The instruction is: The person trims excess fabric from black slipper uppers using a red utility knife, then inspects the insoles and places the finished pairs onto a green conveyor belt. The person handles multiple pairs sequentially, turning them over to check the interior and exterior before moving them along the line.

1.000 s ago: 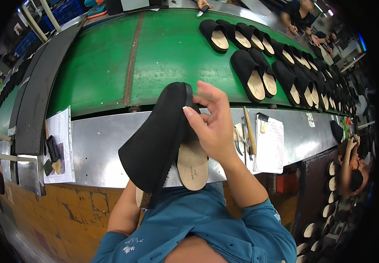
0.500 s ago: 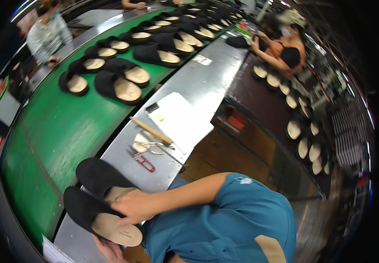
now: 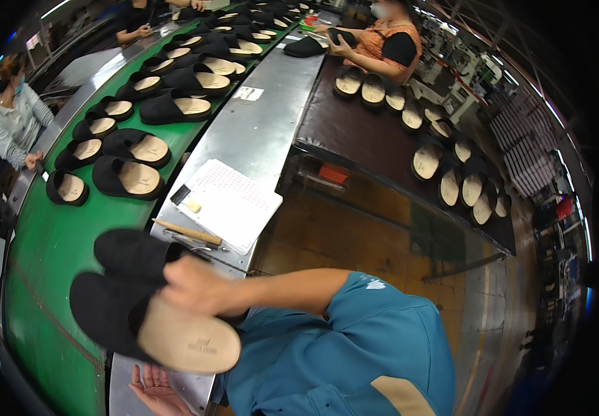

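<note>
My right hand [image 3: 195, 284] is shut on a pair of black slippers [image 3: 116, 308] with tan insoles. The nearer slipper lies sole-bed up, showing its tan insole [image 3: 188, 343]; the other slipper [image 3: 136, 253] sits just behind it. The pair is over the near edge of the green conveyor belt [image 3: 43, 256] and the steel ledge [image 3: 258, 132]. My left hand [image 3: 152, 390] is below the pair at the picture's lower edge, palm up, fingers apart, holding nothing.
Several black slippers [image 3: 133, 177] lie in rows on the belt. On the ledge lie a white perforated sheet [image 3: 230, 201] and a wooden-handled tool [image 3: 187, 231]. A co-worker [image 3: 389, 41] stands at a brown table [image 3: 362, 139] lined with slippers. Another person [image 3: 15, 118] works at the left.
The view has swung to the right along the line. My right hand has brought the slippers down from in front of me to the belt's near edge; my left hand now shows beneath them.
</note>
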`<state>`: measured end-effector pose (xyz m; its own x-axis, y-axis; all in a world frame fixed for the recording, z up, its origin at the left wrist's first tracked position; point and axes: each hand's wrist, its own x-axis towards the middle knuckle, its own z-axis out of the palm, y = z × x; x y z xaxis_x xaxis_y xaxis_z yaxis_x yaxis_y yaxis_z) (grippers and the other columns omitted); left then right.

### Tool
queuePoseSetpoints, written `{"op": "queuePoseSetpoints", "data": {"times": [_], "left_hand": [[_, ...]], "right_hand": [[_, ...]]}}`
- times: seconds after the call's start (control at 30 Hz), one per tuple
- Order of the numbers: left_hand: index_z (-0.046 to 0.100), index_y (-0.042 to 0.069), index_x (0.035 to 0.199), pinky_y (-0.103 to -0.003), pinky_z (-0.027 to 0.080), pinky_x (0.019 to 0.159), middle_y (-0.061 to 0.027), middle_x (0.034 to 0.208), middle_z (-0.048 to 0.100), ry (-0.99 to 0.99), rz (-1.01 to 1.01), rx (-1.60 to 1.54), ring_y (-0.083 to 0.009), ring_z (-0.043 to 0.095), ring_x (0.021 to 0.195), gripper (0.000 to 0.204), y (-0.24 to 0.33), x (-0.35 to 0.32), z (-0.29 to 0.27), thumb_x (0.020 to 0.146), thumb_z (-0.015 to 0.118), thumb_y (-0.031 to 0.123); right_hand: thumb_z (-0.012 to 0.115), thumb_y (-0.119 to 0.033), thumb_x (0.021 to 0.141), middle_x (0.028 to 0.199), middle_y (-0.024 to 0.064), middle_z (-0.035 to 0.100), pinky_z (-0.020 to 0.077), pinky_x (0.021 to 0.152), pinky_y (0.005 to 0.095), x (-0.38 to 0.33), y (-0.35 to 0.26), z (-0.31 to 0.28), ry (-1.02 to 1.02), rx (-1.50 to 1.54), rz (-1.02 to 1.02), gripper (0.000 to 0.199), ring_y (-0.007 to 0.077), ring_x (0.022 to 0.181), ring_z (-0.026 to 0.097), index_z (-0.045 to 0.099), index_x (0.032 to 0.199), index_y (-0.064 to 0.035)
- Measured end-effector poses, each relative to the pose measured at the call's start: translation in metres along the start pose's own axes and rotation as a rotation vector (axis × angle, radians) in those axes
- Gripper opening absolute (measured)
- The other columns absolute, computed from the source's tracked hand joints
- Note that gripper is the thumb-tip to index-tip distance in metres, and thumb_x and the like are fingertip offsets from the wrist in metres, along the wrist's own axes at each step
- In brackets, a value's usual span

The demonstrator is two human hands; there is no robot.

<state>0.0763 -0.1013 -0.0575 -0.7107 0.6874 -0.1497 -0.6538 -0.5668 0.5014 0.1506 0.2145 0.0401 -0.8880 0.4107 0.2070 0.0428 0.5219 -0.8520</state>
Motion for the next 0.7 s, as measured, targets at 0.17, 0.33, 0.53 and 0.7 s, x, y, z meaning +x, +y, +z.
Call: {"op": "queuePoseSetpoints", "data": {"times": [0.17, 0.33, 0.53, 0.7], "left_hand": [[0.04, -0.01, 0.135, -0.047, 0.049, 0.092, -0.0319, 0.128, 0.052, 0.549, 0.153, 0.86, -0.0427, 0.058, 0.111, 0.056, -0.007, 0.036, 0.053, 0.101, 0.041, 0.034], [0.043, -0.01, 0.133, -0.042, 0.053, 0.085, -0.0298, 0.121, 0.056, 0.557, 0.219, 0.975, -0.0395, 0.062, 0.101, 0.052, 0.011, 0.044, 0.061, 0.1, 0.044, 0.031], [0.05, 0.006, 0.132, -0.032, 0.045, 0.087, -0.0109, 0.122, 0.06, 0.593, 0.217, 1.123, -0.0188, 0.058, 0.1, 0.051, 0.034, 0.082, 0.02, 0.101, 0.043, 0.045], [0.052, 0.002, 0.13, -0.025, 0.05, 0.07, -0.0107, 0.106, 0.064, 0.534, 0.188, 1.179, -0.0128, 0.06, 0.083, 0.038, 0.028, 0.1, 0.004, 0.101, 0.051, 0.026]], "right_hand": [[0.061, -0.023, 0.078, 0.066, 0.0286, 0.055, 0.0425, 0.055, 0.0488, -0.019, 0.054, -0.119, 0.552, -0.122, 0.22, 0.032, 0.0416, 0.058, 0.057, 0.054, 0.065, 0.0048], [0.061, -0.026, 0.079, 0.069, 0.0291, 0.056, 0.0408, 0.055, 0.0508, -0.077, 0.116, -0.238, 0.989, -0.512, 0.356, 0.033, 0.0446, 0.061, 0.055, 0.054, 0.066, 0.0031], [0.063, -0.039, 0.088, 0.079, 0.0138, 0.069, 0.051, 0.071, 0.0457, -0.126, 0.137, -0.371, 1.302, -0.867, 0.621, 0.035, 0.0327, 0.079, 0.068, 0.069, 0.106, -0.0095], [0.063, -0.022, 0.091, 0.06, 0.008, 0.055, 0.0429, 0.055, 0.0311, -0.04, 0.089, -0.298, 0.888, -0.628, 0.159, 0.022, 0.0158, 0.054, 0.051, 0.069, 0.099, -0.0026]]}}
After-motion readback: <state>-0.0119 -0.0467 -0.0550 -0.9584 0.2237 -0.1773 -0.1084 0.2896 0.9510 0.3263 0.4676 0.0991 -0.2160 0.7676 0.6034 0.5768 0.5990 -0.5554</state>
